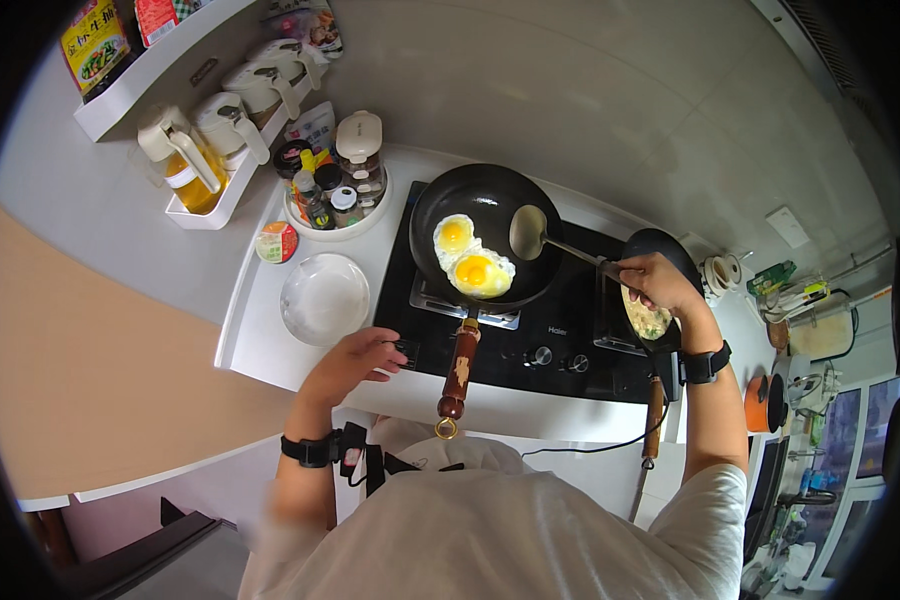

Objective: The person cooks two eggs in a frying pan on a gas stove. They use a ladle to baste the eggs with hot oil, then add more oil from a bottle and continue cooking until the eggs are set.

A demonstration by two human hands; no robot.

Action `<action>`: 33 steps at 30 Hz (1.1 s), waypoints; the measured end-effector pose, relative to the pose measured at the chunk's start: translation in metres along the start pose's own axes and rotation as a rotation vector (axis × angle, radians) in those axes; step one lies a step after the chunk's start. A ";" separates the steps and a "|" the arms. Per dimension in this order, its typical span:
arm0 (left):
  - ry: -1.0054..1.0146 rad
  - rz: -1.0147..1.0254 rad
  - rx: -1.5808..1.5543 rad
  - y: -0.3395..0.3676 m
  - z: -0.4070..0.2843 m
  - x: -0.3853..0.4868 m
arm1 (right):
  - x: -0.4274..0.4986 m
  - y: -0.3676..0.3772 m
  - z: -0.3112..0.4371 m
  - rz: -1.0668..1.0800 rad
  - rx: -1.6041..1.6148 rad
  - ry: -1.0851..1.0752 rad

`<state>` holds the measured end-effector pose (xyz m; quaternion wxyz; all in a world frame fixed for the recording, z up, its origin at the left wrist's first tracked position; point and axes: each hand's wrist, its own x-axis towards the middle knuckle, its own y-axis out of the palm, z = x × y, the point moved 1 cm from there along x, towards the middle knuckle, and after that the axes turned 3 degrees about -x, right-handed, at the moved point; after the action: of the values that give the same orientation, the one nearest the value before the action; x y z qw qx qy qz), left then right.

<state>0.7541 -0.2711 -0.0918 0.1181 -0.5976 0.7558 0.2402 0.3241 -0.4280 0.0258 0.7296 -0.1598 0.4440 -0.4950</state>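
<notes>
My right hand [658,283] grips the handle of a metal wok spatula [529,232], whose head is over the right side of a black frying pan [450,187]. Two joined fried eggs [474,274], yolks up, lie in the pan's lower left part. The pan's wooden handle [461,364] points towards me, with a brass ring at its end. My left hand [356,365] holds nothing, its fingers apart, left of that handle and just below a round white plate [325,299]. Under my right hand, a second black pan [656,244] holds a pale food with green bits [647,315].
Both pans are on a black gas hob [510,352] with two knobs. At the back left, a round white tray [330,234] holds jars and bottles beside a small sealed cup [277,242]. A wall rack [202,219] carries an oil jug. An orange pot [759,405] stands far right.
</notes>
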 end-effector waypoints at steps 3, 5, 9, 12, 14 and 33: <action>0.036 -0.043 -0.025 -0.007 -0.005 -0.011 | -0.006 -0.008 0.008 0.005 -0.067 0.013; 0.058 -0.053 -0.031 -0.008 -0.008 -0.016 | -0.007 -0.013 0.018 0.040 -0.155 -0.007; 0.077 -0.073 -0.035 -0.010 -0.011 -0.024 | -0.002 -0.020 0.036 0.074 -0.274 0.017; 0.107 -0.071 -0.062 -0.013 -0.012 -0.028 | 0.004 -0.027 0.044 0.133 -0.264 0.071; 0.114 -0.072 -0.075 -0.016 -0.011 -0.031 | 0.006 -0.032 0.044 0.196 -0.226 0.101; 0.108 -0.112 -0.108 -0.028 -0.007 -0.035 | 0.035 -0.045 0.010 0.298 0.016 0.151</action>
<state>0.7911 -0.2493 -0.0761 0.0579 -0.6566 0.7124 0.2410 0.3104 -0.4810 0.0445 0.7607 -0.0486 0.5124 -0.3955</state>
